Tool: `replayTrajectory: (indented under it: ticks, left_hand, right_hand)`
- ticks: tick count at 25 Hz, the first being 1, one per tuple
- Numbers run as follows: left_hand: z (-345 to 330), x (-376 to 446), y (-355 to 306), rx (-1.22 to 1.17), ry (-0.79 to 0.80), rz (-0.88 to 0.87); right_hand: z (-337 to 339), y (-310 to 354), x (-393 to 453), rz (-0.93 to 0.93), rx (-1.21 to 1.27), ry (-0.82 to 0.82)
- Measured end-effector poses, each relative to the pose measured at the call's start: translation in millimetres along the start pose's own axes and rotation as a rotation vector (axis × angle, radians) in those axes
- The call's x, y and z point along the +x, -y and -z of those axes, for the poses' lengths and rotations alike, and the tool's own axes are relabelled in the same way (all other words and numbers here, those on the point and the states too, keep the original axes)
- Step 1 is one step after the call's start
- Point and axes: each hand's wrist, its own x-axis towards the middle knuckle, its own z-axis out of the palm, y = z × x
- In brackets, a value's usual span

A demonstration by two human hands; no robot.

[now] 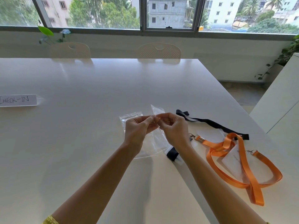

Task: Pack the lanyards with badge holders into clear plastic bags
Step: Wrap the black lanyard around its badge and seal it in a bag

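My left hand [140, 128] and my right hand [173, 126] meet above the middle of the white table [80, 126], each pinching the top edge of a clear plastic bag [155, 143] that hangs down between them. A second clear bag [129, 116] lies flat on the table just behind my left hand. To the right lies an orange lanyard [239, 168] with a white name card in its badge holder [233, 159]. A black lanyard [210, 123] stretches behind it, and a black strap end [172, 155] shows under my right wrist.
A white "CHECK-IN" sign [17, 100] sits at the table's left edge. Two white chairs [159, 51] stand at the far side below a wide window. A white cabinet [281, 107] and a trailing plant [284, 57] are on the right.
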Motion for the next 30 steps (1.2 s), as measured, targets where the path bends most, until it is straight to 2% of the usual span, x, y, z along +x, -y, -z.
replayTrajectory:
  ticks: [4, 8, 12, 16, 18, 20, 23, 25, 26, 28, 29, 30]
  left_hand:
    - [-5.9, -2.0, 6.6, 0.200, -0.092, -0.149]
    - [-11.8, -3.0, 4.7, 0.202, -0.124, -0.175]
    - [-9.5, -3.3, 0.9, 0.239, -0.220, -0.210]
    - [-4.3, -2.0, -3.9, 0.341, -0.326, -0.299]
    - [-6.2, -3.2, -4.6, 0.425, -0.317, -0.360]
    - [-8.3, -3.5, -4.3, 0.463, -0.266, -0.420]
    - [-2.2, -1.1, -5.8, 0.471, -0.235, -0.528]
    - [9.9, 6.2, -5.2, 0.458, -0.283, -0.445]
    - [17.3, 11.0, -5.9, 0.414, -0.259, -0.297]
    - [29.3, 18.2, -9.1, 0.209, -0.103, 0.052]
    - [34.4, 20.6, -8.6, 0.097, -0.018, 0.157]
    - [38.6, 23.4, -7.1, 0.013, 0.026, 0.190]
  right_hand:
    - [-6.9, 2.1, -2.8, 0.082, -0.133, -0.108]
    - [-11.8, 1.2, -2.1, 0.028, -0.055, -0.194]
    - [-2.1, -0.6, 4.9, 0.005, -0.005, -0.278]
    - [9.5, -0.4, 7.3, 0.193, -0.242, -0.314]
    - [8.5, -2.8, 6.3, 0.304, -0.303, -0.275]
    - [5.4, -4.2, 5.8, 0.356, -0.317, -0.163]
    - [7.0, -2.8, 8.5, 0.303, -0.286, -0.026]
    - [13.6, -1.8, 12.8, 0.216, -0.206, 0.039]
    - [17.6, -2.0, 15.0, 0.168, -0.142, 0.077]
    - [24.6, -3.8, 18.7, 0.093, -0.002, 0.167]
    - [27.4, -5.0, 19.9, 0.086, 0.033, 0.204]
    - [30.2, -6.2, 20.6, 0.097, 0.039, 0.227]
